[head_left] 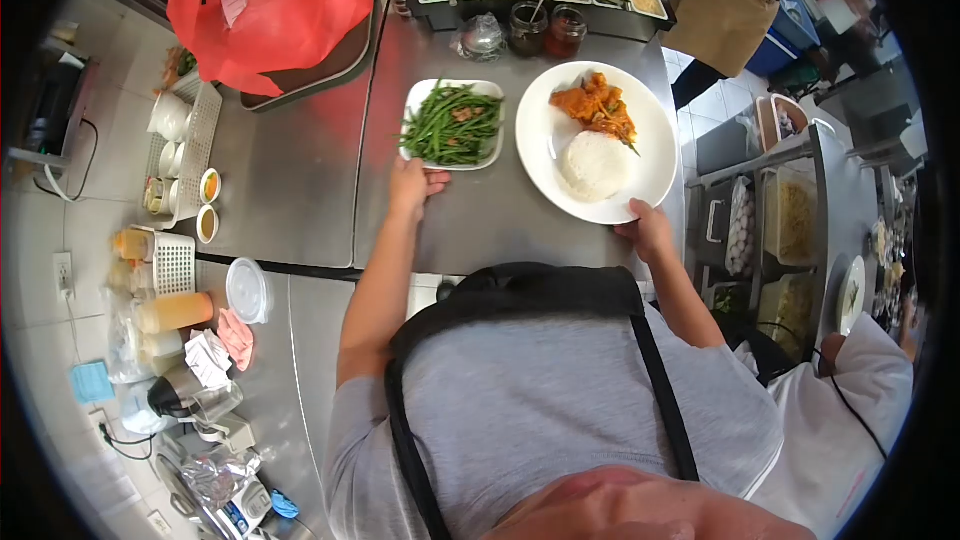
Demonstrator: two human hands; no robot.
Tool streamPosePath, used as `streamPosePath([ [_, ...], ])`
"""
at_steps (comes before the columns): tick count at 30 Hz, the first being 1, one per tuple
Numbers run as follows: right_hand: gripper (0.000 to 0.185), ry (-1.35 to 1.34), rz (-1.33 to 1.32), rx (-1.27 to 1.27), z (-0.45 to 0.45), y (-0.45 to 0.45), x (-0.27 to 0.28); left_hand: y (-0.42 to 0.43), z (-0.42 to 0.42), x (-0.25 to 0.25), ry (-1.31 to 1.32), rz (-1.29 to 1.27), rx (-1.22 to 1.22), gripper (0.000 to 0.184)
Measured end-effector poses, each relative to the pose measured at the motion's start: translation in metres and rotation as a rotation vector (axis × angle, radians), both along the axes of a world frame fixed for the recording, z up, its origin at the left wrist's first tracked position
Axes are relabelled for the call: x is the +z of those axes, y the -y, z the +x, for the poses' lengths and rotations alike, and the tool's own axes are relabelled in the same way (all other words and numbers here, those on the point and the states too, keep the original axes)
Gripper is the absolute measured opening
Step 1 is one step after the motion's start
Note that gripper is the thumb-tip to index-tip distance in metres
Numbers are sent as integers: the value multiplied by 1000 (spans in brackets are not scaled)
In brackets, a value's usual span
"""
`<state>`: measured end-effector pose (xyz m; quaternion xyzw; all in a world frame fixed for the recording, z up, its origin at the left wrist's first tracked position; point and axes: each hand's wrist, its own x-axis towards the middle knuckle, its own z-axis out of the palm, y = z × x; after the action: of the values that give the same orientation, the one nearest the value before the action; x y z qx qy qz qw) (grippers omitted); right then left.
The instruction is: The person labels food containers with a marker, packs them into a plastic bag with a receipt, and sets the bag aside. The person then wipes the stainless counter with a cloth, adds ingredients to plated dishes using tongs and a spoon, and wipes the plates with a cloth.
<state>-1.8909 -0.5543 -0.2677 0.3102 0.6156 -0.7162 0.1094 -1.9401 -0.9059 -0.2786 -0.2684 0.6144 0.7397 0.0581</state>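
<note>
On the smooth metal table we record a glossy white round plate bearing a grainy rice dome and saucy orange-red pieces. The right grip is closed on its near rim, thumb uppermost. Beside it, a rounded-square white dish holds slender green beans; the left grip touches its near edge, but we cannot tell its closure. Beyond stand glass jars.

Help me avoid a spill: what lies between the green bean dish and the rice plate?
In the head view, just a narrow bare strip of counter separates dish and plate.
</note>
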Motion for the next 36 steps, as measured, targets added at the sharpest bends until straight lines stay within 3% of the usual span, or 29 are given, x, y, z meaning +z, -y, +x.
streamPosePath([
  [4, 28, 38, -111, 125, 13, 29, -9, 50, 12, 8, -3, -128, 41, 24],
  [6, 29, 70, -177, 191, 13, 43, -16, 83, 8, -4, 12, -177, -54, 24],
  [9, 28, 55, -189, 211, 14, 66, -13, 96, 5, 13, 11, -300, -4, 24],
  [13, 30, 183, -73, 398, 14, 75, 8, 102, -3, 14, 17, -274, 115, 27],
  [16, 35, 63, 200, 1161, -1, 48, 12, 100, 2, 0, -85, -260, 267, 32],
  [17, 40, -10, 473, 1624, -18, 40, 33, 100, 6, -2, -146, -308, 269, 38],
  [19, 38, -527, 633, 1790, -65, 11, 31, 88, 16, -10, -238, -462, 370, 40],
  [20, 33, -564, 471, 1550, -90, 15, 70, 81, 22, -15, -281, -541, 420, 41],
  [21, 27, -494, 444, 1261, -118, 9, 72, 76, 29, -23, -325, -614, 412, 41],
  [22, 23, -411, 575, 1087, -145, 20, 104, 71, 37, -33, -369, -688, 406, 42],
  [23, 22, -503, 712, 1004, -173, 29, 121, 68, 42, -37, -412, -765, 401, 42],
  [24, 23, -645, 705, 891, -205, 36, 119, 64, 46, -34, -394, -782, 381, 43],
  [26, 24, -740, 978, 768, -257, 61, 126, 58, 51, -24, -355, -821, 341, 44],
  [28, 26, -895, 1213, 754, -307, 92, 116, 59, 48, -26, -317, -862, 334, 44],
  [30, 24, -725, 1522, 815, -338, 127, 109, 60, 45, -27, -294, -917, 318, 44],
  [33, 24, -382, 1448, 859, -368, 157, 90, 60, 44, -28, -284, -984, 302, 42],
  [36, 27, -377, 1614, 961, -403, 166, 47, 62, 41, -33, -300, -976, 312, 38],
])
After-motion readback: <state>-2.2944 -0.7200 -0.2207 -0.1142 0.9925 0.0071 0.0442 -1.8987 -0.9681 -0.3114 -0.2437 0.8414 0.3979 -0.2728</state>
